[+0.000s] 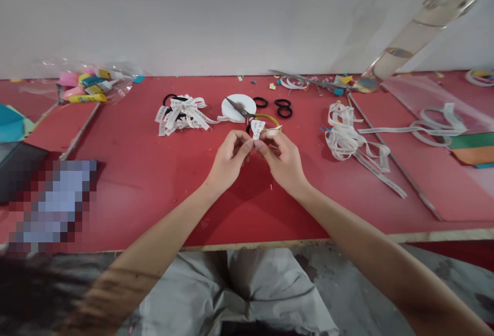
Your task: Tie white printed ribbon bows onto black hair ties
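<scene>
Both hands meet over the middle of the red table [139,181]. My left hand [227,158] and my right hand [283,158] pinch together a short piece of white printed ribbon [257,128], fingers closed on it. A dark hair band seems to sit behind the ribbon, mostly hidden by the fingers. Just beyond the hands lie scissors [241,109] with yellow handles, resting across a white ribbon roll [231,112].
A heap of finished ribbon bows [181,115] lies left of the roll. Black hair bands [283,108] sit to its right. Loose white ribbon [347,138] trails on the right. A bag of coloured items [88,86] is far left, a clear plastic sleeve [417,22] far right.
</scene>
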`<act>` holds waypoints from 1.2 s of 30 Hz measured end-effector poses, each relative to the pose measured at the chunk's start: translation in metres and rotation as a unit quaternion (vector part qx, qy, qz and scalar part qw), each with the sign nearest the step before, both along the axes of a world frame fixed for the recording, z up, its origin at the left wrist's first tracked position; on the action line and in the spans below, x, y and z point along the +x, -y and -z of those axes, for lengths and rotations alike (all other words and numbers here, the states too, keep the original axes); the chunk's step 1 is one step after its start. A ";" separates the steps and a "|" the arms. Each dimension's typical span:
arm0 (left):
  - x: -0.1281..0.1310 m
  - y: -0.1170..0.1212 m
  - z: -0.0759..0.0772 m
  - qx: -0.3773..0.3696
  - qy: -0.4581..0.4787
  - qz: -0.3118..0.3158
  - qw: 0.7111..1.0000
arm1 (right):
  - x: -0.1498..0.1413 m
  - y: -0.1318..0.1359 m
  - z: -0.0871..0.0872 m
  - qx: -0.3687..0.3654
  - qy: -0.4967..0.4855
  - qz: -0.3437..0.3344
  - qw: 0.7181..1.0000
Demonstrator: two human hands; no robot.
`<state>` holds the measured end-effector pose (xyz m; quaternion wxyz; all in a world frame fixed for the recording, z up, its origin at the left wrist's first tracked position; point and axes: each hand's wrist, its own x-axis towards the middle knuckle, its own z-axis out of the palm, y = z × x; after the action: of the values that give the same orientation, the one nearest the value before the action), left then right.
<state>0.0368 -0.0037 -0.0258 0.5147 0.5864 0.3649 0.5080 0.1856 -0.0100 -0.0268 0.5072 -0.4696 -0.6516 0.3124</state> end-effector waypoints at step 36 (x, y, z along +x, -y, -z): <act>-0.007 0.007 -0.010 0.092 -0.150 -0.230 0.957 | -0.006 0.010 -0.005 0.120 0.072 0.010 0.990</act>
<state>0.0296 -0.0107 -0.0158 0.2670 0.6012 0.5146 0.5500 0.1792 -0.0201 -0.0221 0.5145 -0.4337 -0.7144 0.1921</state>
